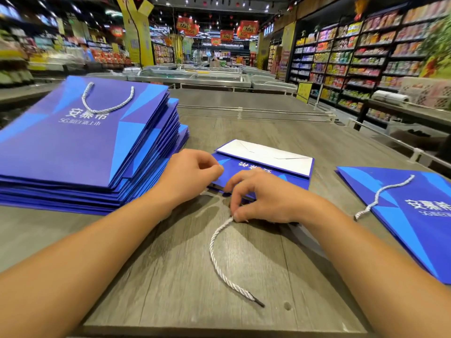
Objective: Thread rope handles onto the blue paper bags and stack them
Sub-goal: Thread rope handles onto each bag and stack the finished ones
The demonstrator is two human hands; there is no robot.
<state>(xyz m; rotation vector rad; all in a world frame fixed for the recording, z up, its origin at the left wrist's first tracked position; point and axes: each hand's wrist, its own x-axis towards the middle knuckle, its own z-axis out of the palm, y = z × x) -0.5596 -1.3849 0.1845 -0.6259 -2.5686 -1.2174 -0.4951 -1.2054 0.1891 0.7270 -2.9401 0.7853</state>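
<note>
Tall stack of flat glossy blue bags at left, top one already roped; left hand pinches the near edge of the folded bag at centre, right hand pinches the twisted white rope just beside it. Threading step in hand, next likely feeding the rope tip through the bag's hole; another bag with loose rope lies right on the grey wood-grain table

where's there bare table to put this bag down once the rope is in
Bare table lies beyond the bag in hand, right of the tall stack. A strip runs between that bag and the right bag. It is crowded near the edge, where both forearms and the loose rope lie.
</note>
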